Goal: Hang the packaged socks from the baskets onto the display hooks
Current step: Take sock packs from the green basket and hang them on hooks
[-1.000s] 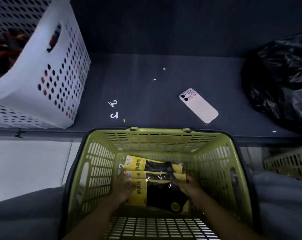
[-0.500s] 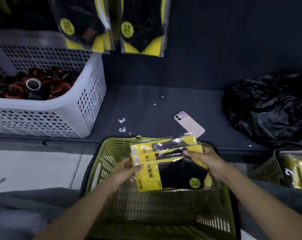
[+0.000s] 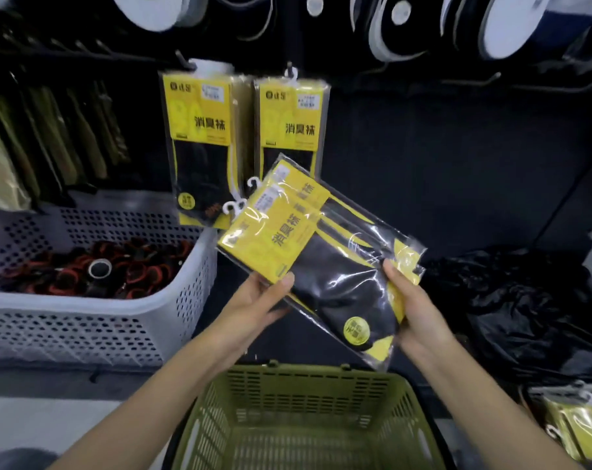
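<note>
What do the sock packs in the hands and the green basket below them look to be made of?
Sock packs: clear glossy film, likely plastic, judging by the glare streaks and wrinkles, over a yellow printed card, probably paper. Their small white hooks look like moulded plastic. Green basket: rigid matte plastic, with a slotted lattice wall.

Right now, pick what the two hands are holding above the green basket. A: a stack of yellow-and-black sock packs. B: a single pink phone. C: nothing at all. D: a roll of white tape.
A: the left hand and right hand both grip a stack of sock packs, tilted, its white hanger hooks pointing up-left, above the green basket.
</note>
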Action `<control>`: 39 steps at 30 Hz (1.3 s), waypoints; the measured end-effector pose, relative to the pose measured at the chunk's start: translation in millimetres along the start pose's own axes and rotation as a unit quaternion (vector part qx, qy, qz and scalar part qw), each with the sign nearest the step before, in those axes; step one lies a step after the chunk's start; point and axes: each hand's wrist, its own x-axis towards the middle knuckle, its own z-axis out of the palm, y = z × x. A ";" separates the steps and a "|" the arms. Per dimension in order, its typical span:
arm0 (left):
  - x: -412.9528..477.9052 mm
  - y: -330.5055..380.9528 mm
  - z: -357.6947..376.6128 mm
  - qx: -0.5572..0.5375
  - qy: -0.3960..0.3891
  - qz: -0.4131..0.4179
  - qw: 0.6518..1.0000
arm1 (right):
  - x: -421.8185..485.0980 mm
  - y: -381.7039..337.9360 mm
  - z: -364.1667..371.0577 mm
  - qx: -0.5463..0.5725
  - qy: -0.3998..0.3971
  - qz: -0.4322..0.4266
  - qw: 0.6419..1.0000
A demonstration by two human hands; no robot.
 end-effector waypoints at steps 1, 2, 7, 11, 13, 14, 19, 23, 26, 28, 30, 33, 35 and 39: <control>1.3 5.9 1.9 -0.011 0.019 0.012 1.000 | -0.8 3.3 7.5 -0.005 -0.015 0.001 1.000; 2.5 12.0 2.8 -0.017 0.044 0.025 0.999 | -1.4 6.5 13.5 -0.017 -0.031 -0.001 0.999; 8.9 43.6 -6.6 0.053 0.124 0.137 0.981 | 2.5 7.7 30.2 -0.127 -0.036 -0.069 0.989; 19.8 69.9 -17.4 0.141 0.105 0.190 0.966 | 12.1 -17.8 54.5 -0.189 -0.013 -0.190 0.963; 27.3 80.3 -18.2 0.173 0.099 0.205 0.958 | 14.3 -32.8 74.0 -0.210 -0.050 -0.235 0.948; 30.6 84.0 -17.3 0.185 0.095 0.210 0.955 | 15.1 -38.7 84.4 -0.216 -0.070 -0.250 0.941; 42.5 88.2 -18.2 0.193 0.122 0.246 0.942 | 15.0 -45.0 125.5 -0.225 -0.095 -0.316 0.916; 51.3 82.7 -28.4 0.173 0.162 0.236 0.942 | 15.8 -37.6 144.0 -0.200 -0.091 -0.309 0.925; 54.9 85.8 -32.9 0.157 0.150 0.221 0.951 | 22.5 -40.7 152.0 -0.188 -0.092 -0.288 0.934; 57.1 93.9 -38.3 0.155 0.132 0.213 0.955 | 26.9 -46.1 153.6 -0.183 -0.102 -0.269 0.940; 59.5 104.4 -45.2 0.163 0.119 0.217 0.955 | 31.0 -50.8 152.7 -0.175 -0.119 -0.252 0.944; 62.9 111.7 -51.9 0.194 0.153 0.243 0.938 | 38.6 -58.0 149.4 -0.160 -0.116 -0.239 0.951; 64.4 115.2 -54.9 0.195 0.189 0.268 0.924 | 44.4 -67.1 146.9 -0.155 -0.096 -0.240 0.953; 67.5 127.2 -67.8 0.191 0.207 0.304 0.910 | 55.1 -90.8 148.4 -0.170 -0.067 -0.275 0.944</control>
